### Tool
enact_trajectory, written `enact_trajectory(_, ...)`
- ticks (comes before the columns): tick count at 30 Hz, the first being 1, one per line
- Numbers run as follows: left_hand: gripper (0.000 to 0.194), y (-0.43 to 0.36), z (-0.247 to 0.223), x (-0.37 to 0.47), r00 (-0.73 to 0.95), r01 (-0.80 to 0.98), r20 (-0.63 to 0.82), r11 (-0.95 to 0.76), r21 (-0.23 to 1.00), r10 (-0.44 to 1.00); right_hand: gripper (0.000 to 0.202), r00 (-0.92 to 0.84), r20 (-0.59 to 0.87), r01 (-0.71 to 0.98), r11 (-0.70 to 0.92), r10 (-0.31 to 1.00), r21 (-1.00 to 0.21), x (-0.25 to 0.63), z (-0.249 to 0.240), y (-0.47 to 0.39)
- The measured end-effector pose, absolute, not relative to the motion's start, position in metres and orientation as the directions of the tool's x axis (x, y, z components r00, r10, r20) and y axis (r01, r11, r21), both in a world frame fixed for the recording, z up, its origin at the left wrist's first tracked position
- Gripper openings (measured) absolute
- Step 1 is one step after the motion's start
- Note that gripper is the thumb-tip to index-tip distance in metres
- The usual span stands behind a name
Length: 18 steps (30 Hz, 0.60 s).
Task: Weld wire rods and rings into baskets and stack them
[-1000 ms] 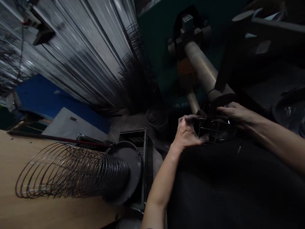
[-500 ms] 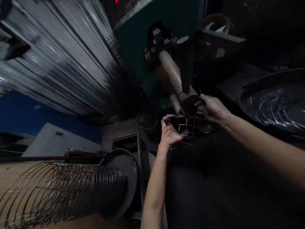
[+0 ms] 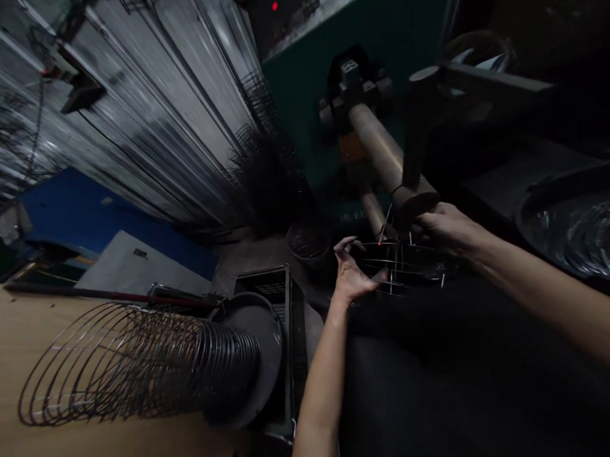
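A wire grid (image 3: 393, 262) with crossing rods and a curved outer wire lies under the end of the machine's cylindrical arm (image 3: 382, 142). My left hand (image 3: 354, 273) holds the left edge of this grid, with thumb and fingers curled round it. A small red glow shows where a slanting wire meets the grid beneath the arm. My right hand (image 3: 452, 229) is closed close to the arm's end, at the far side of the grid. Its fingertips are partly hidden, so what it pinches cannot be made out.
The green machine body (image 3: 305, 108) stands ahead. At lower left, a long stack of wire rings (image 3: 164, 367) lies against a dark round plate (image 3: 266, 336). A crate (image 3: 287, 282) and bucket (image 3: 308, 242) stand nearby. A wide pan (image 3: 575, 239) of wire pieces sits at right.
My right hand has moved in toward the arm's end, and a red glow has appeared at the wire. My left hand keeps hold of the grid. The whole view has shifted.
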<state>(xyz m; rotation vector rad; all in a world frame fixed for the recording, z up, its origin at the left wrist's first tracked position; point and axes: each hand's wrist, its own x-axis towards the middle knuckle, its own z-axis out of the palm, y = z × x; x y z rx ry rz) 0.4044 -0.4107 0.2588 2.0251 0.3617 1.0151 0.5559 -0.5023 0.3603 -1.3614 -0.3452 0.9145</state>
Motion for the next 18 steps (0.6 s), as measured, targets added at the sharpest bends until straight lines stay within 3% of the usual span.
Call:
enact_trajectory(12, 0.081, -0.407, 0.265, 0.407, 0.611, -0.161, 0.529, -0.563, 0.811, 0.588, 0.039, 0.635, -0.216, -0.297, -0.024, 0.742, -0.955, 0.567, 0.343, -0.485)
enact_trajectory(18, 0.075, -0.405, 0.271, 0.404, 0.640, -0.166, 0.533, -0.577, 0.800, 0.554, 0.032, 0.599, -0.276, -0.338, -0.074, 0.752, -0.938, 0.569, 0.345, -0.489)
